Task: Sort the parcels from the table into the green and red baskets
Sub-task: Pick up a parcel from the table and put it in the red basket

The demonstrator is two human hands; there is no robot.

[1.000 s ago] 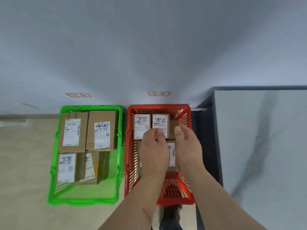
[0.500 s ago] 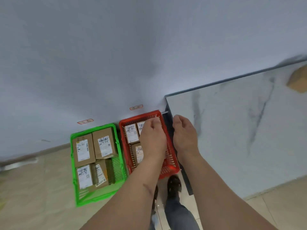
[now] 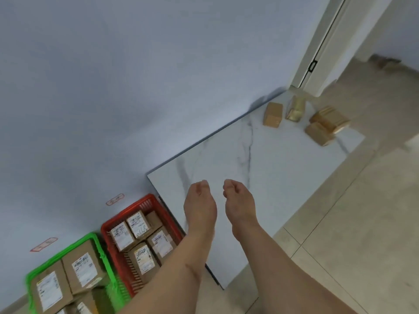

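While the table [image 3: 260, 189] holds four parcels [image 3: 273, 114] at its far end, well apart from us, baskets [image 3: 145, 241] sit left; our left hand [image 3: 199, 207] and right hand [image 3: 240, 205] hang loose, empty—we should reach far, grip one squarely.

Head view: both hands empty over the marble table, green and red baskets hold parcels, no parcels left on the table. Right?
Not quite. The head view shows parcels left at the far end of the marble table. The rest holds: left hand and right hand are empty above it, and the green basket and red basket hold parcels.
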